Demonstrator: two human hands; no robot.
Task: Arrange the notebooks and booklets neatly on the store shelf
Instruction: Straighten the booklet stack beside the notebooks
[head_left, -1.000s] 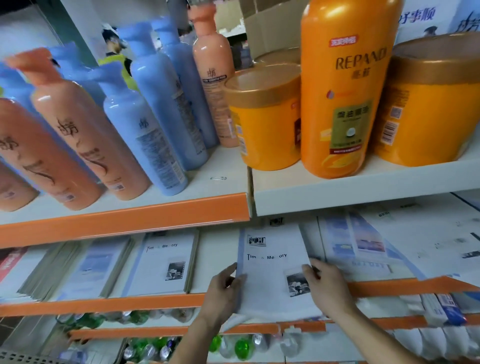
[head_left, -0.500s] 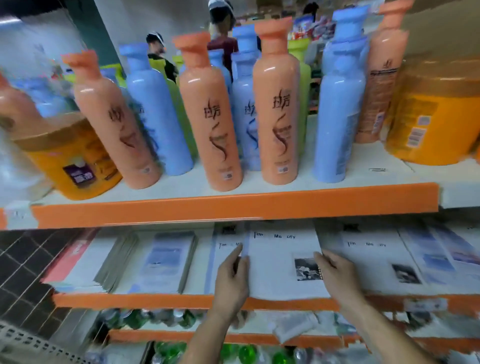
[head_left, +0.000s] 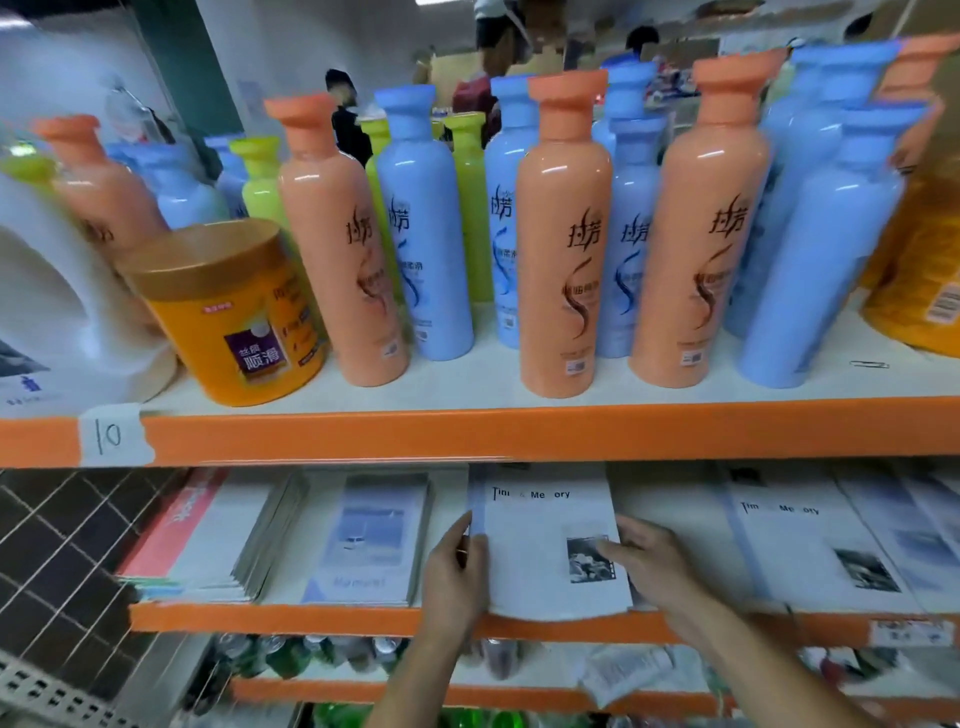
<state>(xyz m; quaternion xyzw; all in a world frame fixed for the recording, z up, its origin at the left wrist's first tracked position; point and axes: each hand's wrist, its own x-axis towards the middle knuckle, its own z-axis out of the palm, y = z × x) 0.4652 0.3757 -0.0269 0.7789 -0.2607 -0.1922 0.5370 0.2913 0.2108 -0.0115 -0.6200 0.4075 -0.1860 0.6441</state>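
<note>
Behind the orange rail (head_left: 311, 621), holds the Time & Memory booklet (head_left: 540, 551): grips its left edge with the left hand (head_left: 454, 571), presses the right hand (head_left: 654, 566) flat on the cover. Sits further back than a second ago, overhanging that rail less; leaves only squaring up.
</note>
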